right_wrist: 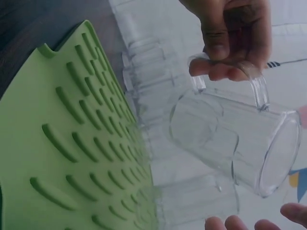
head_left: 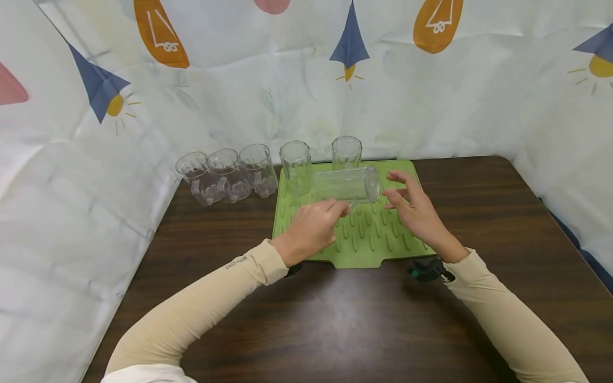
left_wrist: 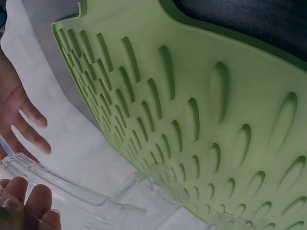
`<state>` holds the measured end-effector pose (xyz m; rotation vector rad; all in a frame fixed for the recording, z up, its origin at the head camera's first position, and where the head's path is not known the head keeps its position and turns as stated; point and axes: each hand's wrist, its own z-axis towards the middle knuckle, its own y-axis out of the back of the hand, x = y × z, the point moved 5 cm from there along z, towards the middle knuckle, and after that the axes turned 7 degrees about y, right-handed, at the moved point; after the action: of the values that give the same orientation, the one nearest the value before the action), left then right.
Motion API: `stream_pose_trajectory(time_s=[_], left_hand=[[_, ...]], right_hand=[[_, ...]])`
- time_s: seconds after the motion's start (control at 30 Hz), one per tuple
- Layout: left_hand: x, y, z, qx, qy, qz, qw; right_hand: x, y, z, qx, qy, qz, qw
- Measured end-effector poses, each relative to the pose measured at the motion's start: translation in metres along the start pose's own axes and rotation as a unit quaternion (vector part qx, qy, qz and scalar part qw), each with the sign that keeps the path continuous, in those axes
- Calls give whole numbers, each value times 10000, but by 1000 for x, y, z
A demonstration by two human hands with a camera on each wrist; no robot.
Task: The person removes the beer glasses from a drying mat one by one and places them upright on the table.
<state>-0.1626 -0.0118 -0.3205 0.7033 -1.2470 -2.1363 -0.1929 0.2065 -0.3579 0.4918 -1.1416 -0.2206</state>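
A clear glass mug (head_left: 342,185) lies on its side in the air over the green ridged mat (head_left: 360,258). My left hand (head_left: 313,226) grips it by the handle (right_wrist: 259,91), which the right wrist view shows with fingers curled through it. Facing the mug's right end is my right hand (head_left: 415,213), its fingers spread and loosely bent, with a small gap to the glass. Two more clear mugs stand at the mat's back edge, one glass mug (head_left: 295,159) behind the left hand and another mug (head_left: 347,150) partly hidden by the held one.
Left of the mat, three clear mugs (head_left: 258,169) stand in a row on the dark wooden table (head_left: 345,324), handles toward me. A white patterned curtain (head_left: 297,85) hangs close behind the table and along its left side.
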Motion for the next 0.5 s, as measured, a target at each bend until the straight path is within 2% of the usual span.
stream_pose_trajectory(time_s=[0.17,0.5], left_hand=[[-4,-2,-2,-56,-130,196,9997],[-6,-7,-3,63,-175,398,9990]], right_hand=[[1,-10,2,89,-15,386,9992],[1,-19,4,-124,-91,832,9964]])
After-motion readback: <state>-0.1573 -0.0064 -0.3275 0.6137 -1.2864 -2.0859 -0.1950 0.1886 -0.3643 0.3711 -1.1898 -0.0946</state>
